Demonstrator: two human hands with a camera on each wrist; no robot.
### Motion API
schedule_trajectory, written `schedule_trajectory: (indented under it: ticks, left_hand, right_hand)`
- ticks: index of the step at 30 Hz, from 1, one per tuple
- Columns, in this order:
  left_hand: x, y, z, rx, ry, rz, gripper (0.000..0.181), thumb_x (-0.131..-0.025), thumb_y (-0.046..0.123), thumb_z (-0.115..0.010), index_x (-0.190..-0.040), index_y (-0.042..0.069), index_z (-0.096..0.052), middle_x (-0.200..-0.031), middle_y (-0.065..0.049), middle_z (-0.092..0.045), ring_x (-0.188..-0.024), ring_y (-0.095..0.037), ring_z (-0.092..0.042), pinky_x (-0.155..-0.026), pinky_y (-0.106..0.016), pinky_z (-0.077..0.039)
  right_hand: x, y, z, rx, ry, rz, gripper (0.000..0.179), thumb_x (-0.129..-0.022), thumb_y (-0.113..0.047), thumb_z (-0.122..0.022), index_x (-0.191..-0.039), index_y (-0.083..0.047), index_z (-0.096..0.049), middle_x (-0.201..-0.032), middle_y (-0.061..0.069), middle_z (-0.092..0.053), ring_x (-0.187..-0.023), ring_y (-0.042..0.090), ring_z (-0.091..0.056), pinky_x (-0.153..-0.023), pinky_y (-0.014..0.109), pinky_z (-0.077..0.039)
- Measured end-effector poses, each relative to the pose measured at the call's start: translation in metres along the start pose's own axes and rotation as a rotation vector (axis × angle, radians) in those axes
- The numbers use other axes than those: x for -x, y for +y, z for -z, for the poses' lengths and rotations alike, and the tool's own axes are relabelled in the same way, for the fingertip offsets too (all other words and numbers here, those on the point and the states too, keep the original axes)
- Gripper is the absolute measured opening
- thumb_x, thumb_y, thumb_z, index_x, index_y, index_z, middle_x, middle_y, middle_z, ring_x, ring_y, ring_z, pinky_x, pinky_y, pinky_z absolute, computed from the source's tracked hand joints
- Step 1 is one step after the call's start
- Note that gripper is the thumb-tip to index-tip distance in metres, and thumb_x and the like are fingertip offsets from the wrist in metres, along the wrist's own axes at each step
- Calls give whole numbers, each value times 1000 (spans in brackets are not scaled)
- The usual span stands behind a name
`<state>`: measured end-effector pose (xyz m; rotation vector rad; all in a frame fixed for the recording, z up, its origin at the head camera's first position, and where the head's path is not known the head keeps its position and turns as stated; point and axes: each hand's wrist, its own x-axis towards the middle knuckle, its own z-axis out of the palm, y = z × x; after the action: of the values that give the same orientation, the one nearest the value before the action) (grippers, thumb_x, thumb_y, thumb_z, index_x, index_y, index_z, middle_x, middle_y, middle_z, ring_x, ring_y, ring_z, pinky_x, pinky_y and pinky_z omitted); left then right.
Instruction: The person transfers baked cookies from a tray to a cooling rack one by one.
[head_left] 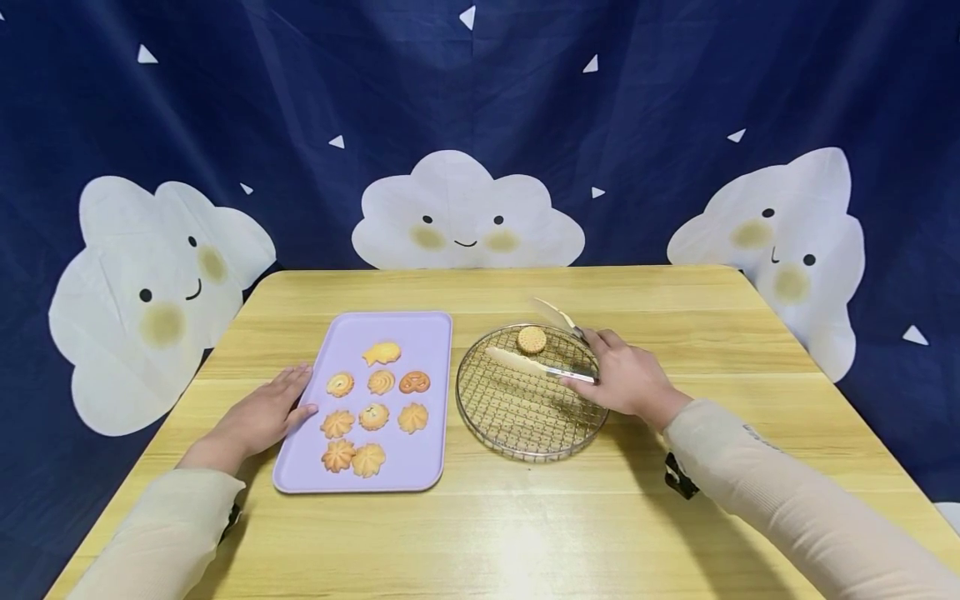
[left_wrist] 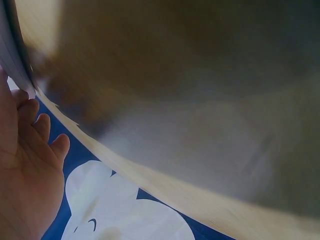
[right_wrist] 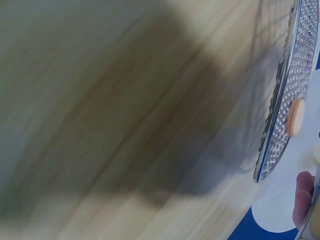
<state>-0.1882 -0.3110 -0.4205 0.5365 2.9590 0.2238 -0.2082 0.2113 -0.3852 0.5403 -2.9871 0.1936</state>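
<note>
My right hand grips a pair of tongs with cream-coloured tips and metal handles. Their two arms are spread apart above a round wire cooling rack. A round cookie lies on the rack's far part, between the spread tips in the head view. The right wrist view has that cookie on the rack, with a few fingertips at the right edge. My left hand rests against the left edge of a lilac tray, its fingers extended. In the left wrist view, the hand lies beside the tray's edge.
Several cookies of different shapes lie on the tray, among them a fish-shaped cookie and a pretzel-shaped cookie. The rack stands right of the tray on a wooden table. Behind the table hangs a dark blue cloth with clouds.
</note>
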Motion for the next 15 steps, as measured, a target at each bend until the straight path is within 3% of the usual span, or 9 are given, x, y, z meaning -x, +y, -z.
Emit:
schedule_trajectory:
  ticks: [13, 15]
  left_hand:
    - [0, 1, 1, 3, -7, 2, 70, -101, 39, -45, -145, -11, -25, -149, -29, -24, -137, -46, -19, -110, -57, -20]
    - [0, 1, 1, 3, -7, 3, 70, -101, 39, -45, -145, -11, -25, -149, -29, -24, -137, -46, -19, -110, -57, -20]
  right_hand:
    - [-7, -19, 4, -24, -6, 31, 98, -79, -70, -58, -146, -3, -34, -137, 26, -45, -76, 37, -64, -48, 38, -51]
    - [-7, -23, 4, -27, -6, 50, 99, -78, -71, -57, -146, -3, -34, -137, 26, -45, -67, 31, -63, -44, 33, -48]
